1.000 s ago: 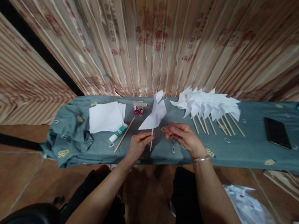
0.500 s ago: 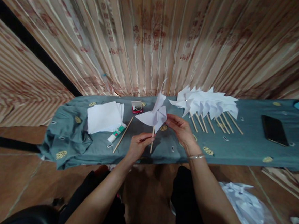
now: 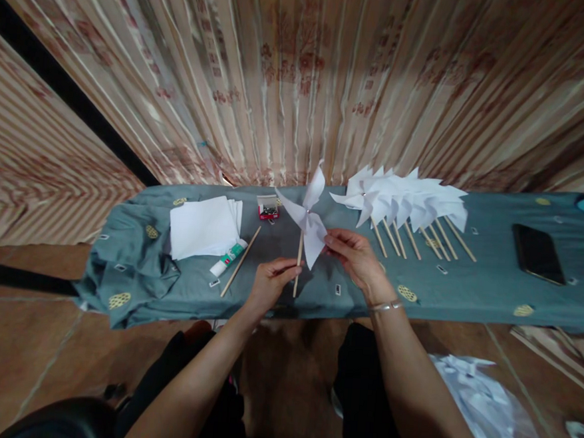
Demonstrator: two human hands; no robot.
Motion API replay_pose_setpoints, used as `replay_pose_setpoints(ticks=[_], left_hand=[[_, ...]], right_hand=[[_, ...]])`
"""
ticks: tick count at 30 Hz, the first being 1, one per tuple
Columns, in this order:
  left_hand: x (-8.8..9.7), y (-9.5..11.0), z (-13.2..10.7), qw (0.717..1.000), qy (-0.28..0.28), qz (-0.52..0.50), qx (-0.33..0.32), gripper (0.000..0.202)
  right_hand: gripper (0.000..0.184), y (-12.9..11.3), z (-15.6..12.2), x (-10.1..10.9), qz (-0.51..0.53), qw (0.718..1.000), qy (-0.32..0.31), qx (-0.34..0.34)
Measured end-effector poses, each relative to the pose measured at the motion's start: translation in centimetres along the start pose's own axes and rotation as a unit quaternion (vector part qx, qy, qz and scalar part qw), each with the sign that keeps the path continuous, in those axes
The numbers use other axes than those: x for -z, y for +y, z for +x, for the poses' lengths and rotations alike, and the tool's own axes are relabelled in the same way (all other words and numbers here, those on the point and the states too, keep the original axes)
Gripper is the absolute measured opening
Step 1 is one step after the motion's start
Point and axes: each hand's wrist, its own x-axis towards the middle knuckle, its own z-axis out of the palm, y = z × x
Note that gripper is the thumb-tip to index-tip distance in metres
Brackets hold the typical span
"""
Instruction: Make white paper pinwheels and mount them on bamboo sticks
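Note:
A white paper pinwheel [image 3: 313, 232] on a thin wooden stick stands upright between my hands, over the cloth-covered table [image 3: 286, 302]. My left hand [image 3: 273, 283] pinches the stick below the blades, thumb and fingers closed. At the pinwheel's right side, the closed fingertips of my right hand [image 3: 352, 255] meet the edge of a blade; a silver bangle is on that wrist. Just to the left lie a loose wooden stick [image 3: 240, 262], a green-and-white glue stick [image 3: 228, 259] and an open red box [image 3: 268, 209] of small metal pins.
A stack of white paper [image 3: 204, 228] lies on the table's left. Several finished pinwheels [image 3: 408, 200] overlap in a row at right, near a black phone [image 3: 538, 254]. A curtain [image 3: 302, 79] hangs behind. On the floor sits a clear bag [image 3: 488, 413] of white paper pieces.
The pinwheel's blades have turned on the stick, one now pointing down beside my right fingers. My left hand has stayed on the stick.

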Motion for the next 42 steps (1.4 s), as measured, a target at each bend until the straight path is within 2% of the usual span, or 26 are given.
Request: replay_pose_setpoints(ticks=[4, 7, 10, 15, 18, 24, 34, 42], left_hand=[[-0.1, -0.1, 0.2, 1.0, 0.005, -0.022, 0.006, 0.027], [-0.1, -0.1, 0.2, 1.0, 0.011, -0.024, 0.012, 0.028], [-0.1, 0.1, 0.1, 1.0, 0.017, -0.014, 0.015, 0.028], [-0.1, 0.4, -0.3, 0.999, -0.004, -0.018, 0.037, 0.03], [-0.1, 0.6, -0.5, 0.998, -0.028, -0.016, 0.053, 0.03], [-0.1, 0.5, -0.7, 0.996, -0.049, -0.03, 0.062, 0.035], [-0.1, 0.1, -0.3, 0.998, -0.036, -0.027, 0.05, 0.032], [-0.2, 0.1, -0.3, 0.998, -0.032, -0.032, 0.043, 0.034]], right_hand=[[0.035, -0.6, -1.1, -0.1, -0.04, 0.991, -0.124, -0.039], [0.036, -1.0, -1.5, 0.5, -0.048, 0.984, -0.162, -0.056], [0.036, -1.0, -1.0, 1.5, -0.032, 0.993, -0.103, -0.046], [0.034, -0.5, 0.6, 2.6, 0.013, 0.995, 0.095, 0.031], [0.035, -0.2, 1.1, 2.5, -0.008, 0.987, 0.145, 0.074], [0.037, 0.3, 1.1, 1.8, -0.023, 0.993, 0.104, 0.053], [0.038, 0.0, 0.7, 1.4, -0.003, 0.996, 0.083, 0.041], [0.036, 0.3, -0.2, 0.5, 0.04, 0.999, 0.015, -0.023]])
